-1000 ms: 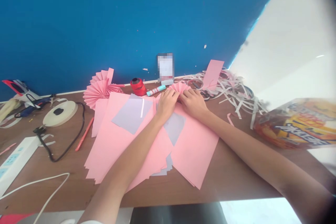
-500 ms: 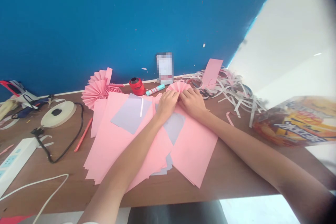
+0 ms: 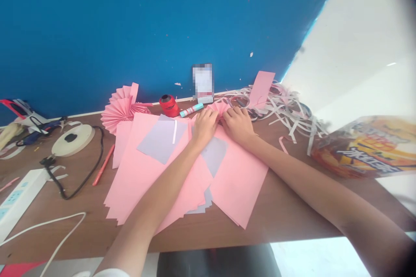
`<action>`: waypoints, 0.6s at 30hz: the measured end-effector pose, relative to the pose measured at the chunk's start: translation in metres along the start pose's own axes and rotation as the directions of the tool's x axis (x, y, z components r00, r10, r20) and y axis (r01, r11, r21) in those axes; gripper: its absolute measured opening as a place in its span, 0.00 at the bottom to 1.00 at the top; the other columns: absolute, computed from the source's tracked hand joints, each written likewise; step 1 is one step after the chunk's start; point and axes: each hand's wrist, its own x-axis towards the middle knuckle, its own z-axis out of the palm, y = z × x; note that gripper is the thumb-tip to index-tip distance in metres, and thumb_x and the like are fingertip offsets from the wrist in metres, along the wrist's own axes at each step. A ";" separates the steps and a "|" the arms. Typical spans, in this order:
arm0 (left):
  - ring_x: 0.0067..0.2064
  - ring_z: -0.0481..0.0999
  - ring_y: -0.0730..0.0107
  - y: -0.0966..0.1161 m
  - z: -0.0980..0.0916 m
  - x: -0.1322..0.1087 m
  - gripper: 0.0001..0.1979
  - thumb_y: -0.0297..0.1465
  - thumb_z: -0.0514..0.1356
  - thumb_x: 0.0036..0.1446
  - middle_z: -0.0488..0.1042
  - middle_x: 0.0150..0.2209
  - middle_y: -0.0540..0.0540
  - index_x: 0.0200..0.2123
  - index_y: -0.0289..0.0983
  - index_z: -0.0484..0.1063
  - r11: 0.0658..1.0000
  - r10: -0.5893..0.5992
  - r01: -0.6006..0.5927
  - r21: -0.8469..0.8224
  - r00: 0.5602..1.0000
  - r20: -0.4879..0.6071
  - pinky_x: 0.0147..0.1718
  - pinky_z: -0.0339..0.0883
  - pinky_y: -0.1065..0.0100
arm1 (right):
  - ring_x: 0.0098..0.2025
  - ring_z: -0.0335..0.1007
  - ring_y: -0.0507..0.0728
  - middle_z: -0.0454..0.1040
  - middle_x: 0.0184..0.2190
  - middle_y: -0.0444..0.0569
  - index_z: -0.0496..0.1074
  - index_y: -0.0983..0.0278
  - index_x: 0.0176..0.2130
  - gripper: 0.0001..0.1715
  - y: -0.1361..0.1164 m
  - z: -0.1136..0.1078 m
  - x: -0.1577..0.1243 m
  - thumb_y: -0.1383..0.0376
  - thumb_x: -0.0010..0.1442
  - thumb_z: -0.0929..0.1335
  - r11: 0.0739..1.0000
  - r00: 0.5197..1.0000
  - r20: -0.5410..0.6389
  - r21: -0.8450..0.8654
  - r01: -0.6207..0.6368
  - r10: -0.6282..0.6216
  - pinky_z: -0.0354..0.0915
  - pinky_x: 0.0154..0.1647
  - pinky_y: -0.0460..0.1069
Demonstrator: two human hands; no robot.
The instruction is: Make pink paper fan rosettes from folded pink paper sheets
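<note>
Both hands meet at a pleated pink paper fan near the back of the table. My left hand is closed on the fan's left side, and my right hand is closed on its right side, the fingertips almost touching. The fan's lower part is hidden behind the fingers. Beneath my wrists lie large pink sheets and grey-purple pieces. A white strip rests on another grey-purple piece to the left.
Left: folded pink fans, a red pen, a cable reel and a power strip. Behind: red tape, a glue stick and a propped phone. Right: paper strips and a plastic packet.
The fan's visible part between my hands is smaller and more gathered. My hands have shifted very slightly, and the camera view has moved a little.
</note>
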 end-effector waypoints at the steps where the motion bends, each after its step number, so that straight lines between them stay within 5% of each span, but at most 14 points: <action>1: 0.49 0.67 0.55 0.000 0.000 0.000 0.09 0.30 0.51 0.64 0.71 0.45 0.41 0.44 0.38 0.68 1.000 -0.008 0.008 0.003 1.000 0.003 0.43 0.57 0.59 | 0.44 0.59 0.65 0.73 0.39 0.59 0.73 0.67 0.41 0.15 0.000 0.000 0.000 0.68 0.66 0.58 1.000 1.000 0.003 -0.007 0.007 -0.007 0.49 0.44 0.56; 18: 0.46 0.68 0.55 0.001 0.002 0.000 0.13 0.28 0.46 0.66 0.72 0.40 0.40 0.41 0.37 0.69 0.995 0.071 -0.068 0.070 0.996 -0.050 0.42 0.57 0.59 | 0.39 0.61 0.61 0.74 0.32 0.56 0.73 0.68 0.34 0.13 0.006 0.012 0.000 0.72 0.63 0.60 0.997 0.994 -0.082 -0.006 0.078 -0.078 0.48 0.43 0.55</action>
